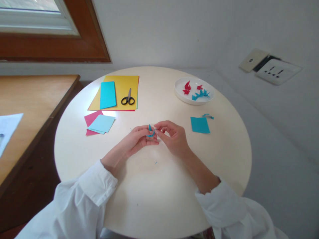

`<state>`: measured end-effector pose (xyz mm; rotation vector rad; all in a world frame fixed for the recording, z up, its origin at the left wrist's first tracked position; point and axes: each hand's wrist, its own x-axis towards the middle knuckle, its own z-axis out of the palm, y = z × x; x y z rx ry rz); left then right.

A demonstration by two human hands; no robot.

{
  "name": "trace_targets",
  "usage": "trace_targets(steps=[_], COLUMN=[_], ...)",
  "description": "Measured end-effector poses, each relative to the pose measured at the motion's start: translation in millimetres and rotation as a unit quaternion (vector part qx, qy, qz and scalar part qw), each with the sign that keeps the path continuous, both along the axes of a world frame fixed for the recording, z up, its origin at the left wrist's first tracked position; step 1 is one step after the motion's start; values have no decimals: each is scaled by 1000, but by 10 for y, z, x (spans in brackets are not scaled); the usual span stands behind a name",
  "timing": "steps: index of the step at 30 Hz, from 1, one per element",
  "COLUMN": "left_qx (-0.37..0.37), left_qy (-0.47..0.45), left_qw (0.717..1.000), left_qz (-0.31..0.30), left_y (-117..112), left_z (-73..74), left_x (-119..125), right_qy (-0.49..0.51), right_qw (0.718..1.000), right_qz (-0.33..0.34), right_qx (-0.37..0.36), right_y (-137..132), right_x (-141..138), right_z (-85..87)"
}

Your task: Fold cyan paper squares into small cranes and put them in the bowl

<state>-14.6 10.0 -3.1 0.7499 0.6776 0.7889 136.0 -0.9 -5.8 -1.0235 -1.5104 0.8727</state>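
Note:
Over the middle of the round table, my left hand [142, 136] holds a small folded blue paper crane [151, 134] between thumb and fingers. One thin point of the crane sticks up above the thumb. From the other side, my right hand [172, 135] pinches the crane's right tip with thumb and forefinger. Part of the folded paper is hidden behind my fingers. A square of blue paper [200, 125] lies to the right of my right hand, with a curled blue paper scrap [208, 116] just behind it.
A white dish [179, 95] at the back right holds red and blue folded paper pieces. Yellow sheets [122, 81], a blue paper stack [108, 95] and scissors [128, 98] lie back left. Nearer are light blue squares [102, 124] and pink squares [92, 117]. Walls border the white table [149, 205].

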Motion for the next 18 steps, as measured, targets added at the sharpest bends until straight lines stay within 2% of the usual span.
trace_targets(steps=[10,14,18], left_qx=[34,90,179], left_qy=[25,60,144], left_qw=[999,992,966], left_qz=[14,60,114], left_y=[-15,-30,-34], left_z=[42,54,49], left_x=[23,61,75], right_qy=[-19,-30,6], right_qw=[1000,999,999], right_qz=[-6,-21,-35], right_qx=[4,8,-35], right_y=[23,25,20], right_x=[25,24,8], right_z=[-8,-13,5])
